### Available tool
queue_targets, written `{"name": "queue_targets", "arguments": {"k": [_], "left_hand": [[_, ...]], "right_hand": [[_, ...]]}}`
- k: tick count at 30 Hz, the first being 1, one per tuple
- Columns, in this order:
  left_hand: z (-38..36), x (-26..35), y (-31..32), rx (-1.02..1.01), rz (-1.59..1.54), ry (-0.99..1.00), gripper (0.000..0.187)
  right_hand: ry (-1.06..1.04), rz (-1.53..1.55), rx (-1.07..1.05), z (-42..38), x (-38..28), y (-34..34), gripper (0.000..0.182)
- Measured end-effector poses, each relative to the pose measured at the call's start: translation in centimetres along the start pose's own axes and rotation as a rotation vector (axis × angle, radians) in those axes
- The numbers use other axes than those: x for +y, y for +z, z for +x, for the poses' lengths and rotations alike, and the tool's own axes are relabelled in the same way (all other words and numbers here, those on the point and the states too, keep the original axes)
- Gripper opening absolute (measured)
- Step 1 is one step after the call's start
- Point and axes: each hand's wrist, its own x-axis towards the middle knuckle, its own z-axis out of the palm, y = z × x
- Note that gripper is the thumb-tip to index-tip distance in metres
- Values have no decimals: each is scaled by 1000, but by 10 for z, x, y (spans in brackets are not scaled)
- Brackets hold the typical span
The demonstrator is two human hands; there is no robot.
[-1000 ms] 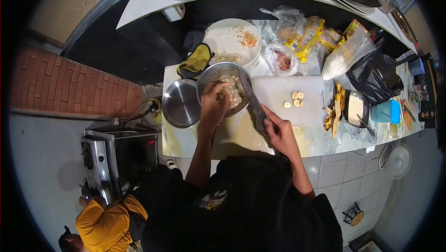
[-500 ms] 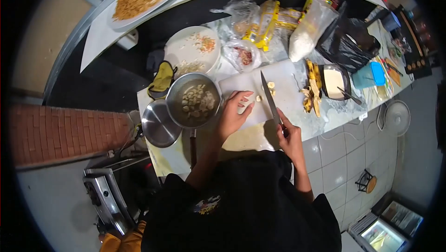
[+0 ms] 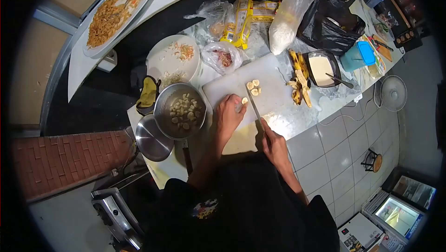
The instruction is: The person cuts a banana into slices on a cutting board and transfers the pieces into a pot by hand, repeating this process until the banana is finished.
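The right hand (image 3: 275,146) grips a knife (image 3: 255,106) while the left hand (image 3: 228,116), its hold impossible to tell, curls beside a banana slice (image 3: 244,100), with a pot (image 3: 162,109) left of both hands.

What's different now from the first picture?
The left hand moved right, out of the saucepan, to the cutting board. The right hand brought the knife right too, from the saucepan's edge to the banana slices. It kept its grip; the saucepan stayed beside the cutting board.
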Motion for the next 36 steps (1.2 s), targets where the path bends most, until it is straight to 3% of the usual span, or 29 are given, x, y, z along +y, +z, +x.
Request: {"name": "queue_targets", "arguments": {"k": [4,7,9,25,36], "left_hand": [[-2,4,-9,-45,38,-38,29],[-3,7,-14,-79,52,-76,29],[-5,2,-12,-25,-89,-50,29],[-10,-9,-7,-25,-134,-16,26],[-7,-15,-5,-58,-131,-17,28]], "right_hand": [[-14,18,77,2,-1,3,67],[47,21,-1,1,-3,1,68],[-10,32,26,0,0,6,67],[-74,15,-66,13,0,11,66],[-103,-64,-104,13,2,11,75]]}}
